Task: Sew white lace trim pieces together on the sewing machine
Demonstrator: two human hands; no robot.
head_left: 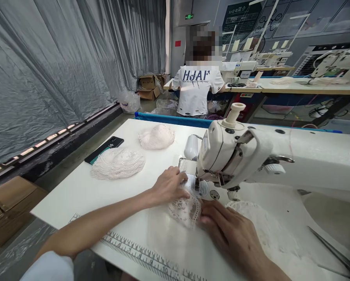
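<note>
A small white lace piece (pixel 182 212) lies on the sewing machine bed, just in front of the presser foot (pixel 197 184). My left hand (pixel 169 186) has its thumb on the lace's far left edge, with the fingers curled beside the needle plate. At the lace's right edge, my right hand (pixel 232 230) pinches the border between thumb and fingers; the fingertips are partly hidden. The white sewing machine (pixel 236 156) stands over the far side of the lace. More white lace fabric (pixel 262 222) spreads under the machine arm, right of my right hand.
On the table's left are stacked lace pieces (pixel 118 164), a pale fabric bundle (pixel 157 136) and a dark phone (pixel 113 142). Scissors (pixel 333 249) lie at the right. A printed ruler (pixel 140 255) runs along the front edge. Ahead, a person (pixel 197 88) sits facing away.
</note>
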